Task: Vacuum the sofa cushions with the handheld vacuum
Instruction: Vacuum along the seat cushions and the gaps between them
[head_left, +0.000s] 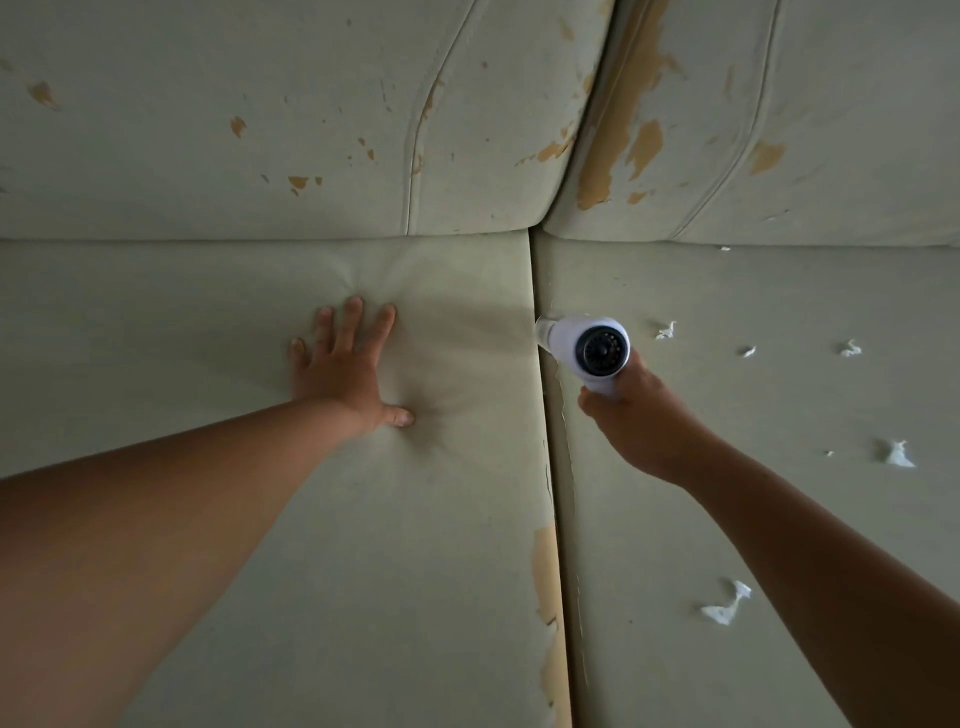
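pale green-grey sofa cushions (426, 519) with tan peeled patches (644, 145), white vacuum (587, 345) with black end, white scraps (724, 605)

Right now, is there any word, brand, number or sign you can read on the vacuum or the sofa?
None can be read.
Vacuum: plain white body with a dark round end, no label showing.
Sofa cushions: only peeling patches, no tag or print.
Paper scraps: white, no writing visible.

Vacuum (592, 348) handle hidden inside right hand (636, 415); nozzle tip buried in cushion gap (540, 291).
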